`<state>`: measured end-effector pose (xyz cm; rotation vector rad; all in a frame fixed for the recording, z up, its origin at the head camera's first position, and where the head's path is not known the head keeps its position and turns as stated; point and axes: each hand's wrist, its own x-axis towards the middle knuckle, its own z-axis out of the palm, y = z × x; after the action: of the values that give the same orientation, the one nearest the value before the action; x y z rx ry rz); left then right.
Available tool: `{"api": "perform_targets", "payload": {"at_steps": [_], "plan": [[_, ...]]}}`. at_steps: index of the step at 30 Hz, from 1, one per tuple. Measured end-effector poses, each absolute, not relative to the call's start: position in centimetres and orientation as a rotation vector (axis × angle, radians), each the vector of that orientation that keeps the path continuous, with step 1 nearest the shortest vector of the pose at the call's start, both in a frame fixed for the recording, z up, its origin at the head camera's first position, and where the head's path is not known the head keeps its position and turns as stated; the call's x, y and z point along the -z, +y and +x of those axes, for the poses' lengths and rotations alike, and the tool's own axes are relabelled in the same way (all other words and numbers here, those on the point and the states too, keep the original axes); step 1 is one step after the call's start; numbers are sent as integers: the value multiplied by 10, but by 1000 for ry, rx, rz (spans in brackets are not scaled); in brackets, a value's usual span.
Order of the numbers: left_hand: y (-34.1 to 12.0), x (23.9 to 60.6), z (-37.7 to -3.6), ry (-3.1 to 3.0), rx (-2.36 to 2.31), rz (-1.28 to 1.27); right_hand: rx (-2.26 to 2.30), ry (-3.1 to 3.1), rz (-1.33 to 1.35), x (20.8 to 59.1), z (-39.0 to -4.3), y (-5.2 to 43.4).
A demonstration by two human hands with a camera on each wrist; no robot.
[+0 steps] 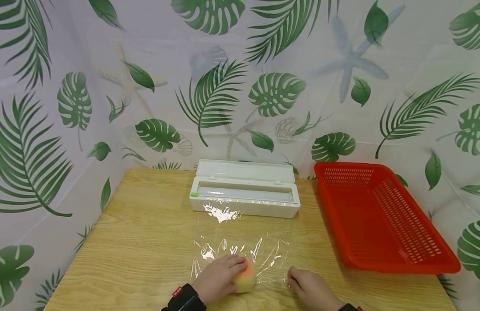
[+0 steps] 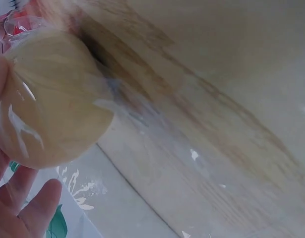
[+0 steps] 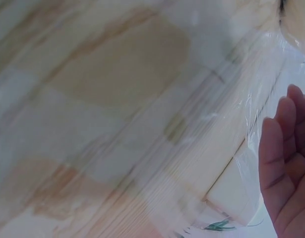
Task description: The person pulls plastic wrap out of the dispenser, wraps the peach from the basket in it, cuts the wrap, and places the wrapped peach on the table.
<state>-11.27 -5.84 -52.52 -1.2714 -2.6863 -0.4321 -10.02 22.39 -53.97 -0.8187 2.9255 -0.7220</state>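
Observation:
A yellow peach (image 1: 245, 276) with a pink blush sits low in the middle of the head view, under my left hand (image 1: 220, 278). The fingers of that hand curl round its left side and top. In the left wrist view the peach (image 2: 53, 99) has glossy film across it. A sheet of clear cling film (image 1: 240, 242) stretches from the white dispenser box (image 1: 245, 209) down to the peach, wrinkled near its front edge. My right hand (image 1: 311, 287) pinches the film's front right corner. In the right wrist view its fingers (image 3: 274, 158) are bent beside the film.
The dispenser stands at the back of the wooden table (image 1: 138, 224), its lid (image 1: 245, 170) raised and a film roll (image 1: 245, 193) inside. To the right is a red plastic basket (image 1: 341, 242). A leaf-patterned cloth (image 1: 158, 86) hangs behind and at the sides.

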Motion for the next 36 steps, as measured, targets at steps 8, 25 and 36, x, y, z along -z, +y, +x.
{"api": "perform_targets", "payload": {"at_steps": [8,25,36], "plan": [[-58,526,-119,-2789,596,-1212,774,2939,-792,538,-100,229],[-58,519,-149,-2970,875,-1143,924,3378,-1308,512,-103,188],[-58,524,-167,-2966,1019,-1099,511,3159,-1781,531,-102,142]]}}
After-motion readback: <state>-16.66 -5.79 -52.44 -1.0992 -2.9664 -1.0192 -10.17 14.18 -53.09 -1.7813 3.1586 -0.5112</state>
